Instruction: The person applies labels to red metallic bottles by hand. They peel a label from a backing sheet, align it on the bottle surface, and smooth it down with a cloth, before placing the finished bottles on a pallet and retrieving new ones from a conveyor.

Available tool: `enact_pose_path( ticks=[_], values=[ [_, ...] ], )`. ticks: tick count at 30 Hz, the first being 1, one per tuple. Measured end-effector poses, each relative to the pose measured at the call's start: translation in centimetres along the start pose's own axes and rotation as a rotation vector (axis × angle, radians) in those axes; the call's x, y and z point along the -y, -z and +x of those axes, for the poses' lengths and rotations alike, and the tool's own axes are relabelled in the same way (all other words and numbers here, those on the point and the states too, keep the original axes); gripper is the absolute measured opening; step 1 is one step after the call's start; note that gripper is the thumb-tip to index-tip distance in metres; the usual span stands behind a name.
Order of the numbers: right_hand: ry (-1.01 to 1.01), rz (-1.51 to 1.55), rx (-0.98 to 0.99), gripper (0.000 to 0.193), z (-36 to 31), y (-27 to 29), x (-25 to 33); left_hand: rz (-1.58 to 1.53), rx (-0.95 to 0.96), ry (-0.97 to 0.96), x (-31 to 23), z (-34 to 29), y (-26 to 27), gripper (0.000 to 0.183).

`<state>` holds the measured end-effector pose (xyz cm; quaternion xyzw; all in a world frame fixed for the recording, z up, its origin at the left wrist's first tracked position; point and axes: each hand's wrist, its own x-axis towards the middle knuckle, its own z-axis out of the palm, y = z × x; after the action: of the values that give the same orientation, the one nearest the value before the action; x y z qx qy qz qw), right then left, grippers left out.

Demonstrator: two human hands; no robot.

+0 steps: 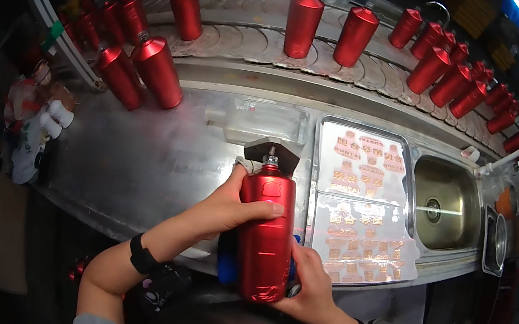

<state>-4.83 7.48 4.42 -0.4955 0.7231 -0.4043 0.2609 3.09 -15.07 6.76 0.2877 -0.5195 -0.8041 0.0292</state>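
Note:
A shiny red metallic bottle [264, 247] lies tilted in front of me, its neck pointing away and its base toward me. My left hand [229, 203] is closed around its upper left side, thumb laid across the front. Near the base, my right hand [313, 286] grips the lower right side. The bottle's silvery neck meets a dark angular metal holder [281, 154]. Raised outlines show on the bottle's front. Something blue [228, 257] peeks out behind the bottle, mostly hidden. A scrap of whitish cloth [245, 164] appears beside my left fingertips.
Right of the bottle, a shallow tray [317, 171] holds sheets of copper-coloured decals [367, 165]. Beyond it is a sink [439, 228] with a white faucet [511, 160]. A clear rectangular container [259, 121] stands behind. Red bottles [303, 26] line a conveyor [251, 44]; two more [158, 71] stand at left.

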Motion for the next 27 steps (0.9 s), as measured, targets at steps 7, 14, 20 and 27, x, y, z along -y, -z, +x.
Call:
enact_pose_path(
  ticks=[7, 14, 20, 27],
  values=[
    [-0.012, -0.108, 0.141, 0.105, 1.6, -0.8, -1.2, 0.342, -0.151, -0.178, 1.6, 1.0, 1.2, 0.071],
    [-0.167, 0.077, -0.011, 0.046, 3.7, 7.5, -4.2, -0.014, -0.086, -0.192, 4.1, -1.9, 0.5, 0.087],
    [-0.326, -0.714, -0.365, 0.026, 9.6, 18.6, -19.0, 0.04, -0.056, -0.209, 5.4, -1.0, 0.5, 0.093],
    [-0.477, -0.78, -0.287, 0.026, 13.5, 19.5, -20.3, 0.018, -0.056, -0.139, 5.6, -1.2, 0.8, 0.092]
  ],
)
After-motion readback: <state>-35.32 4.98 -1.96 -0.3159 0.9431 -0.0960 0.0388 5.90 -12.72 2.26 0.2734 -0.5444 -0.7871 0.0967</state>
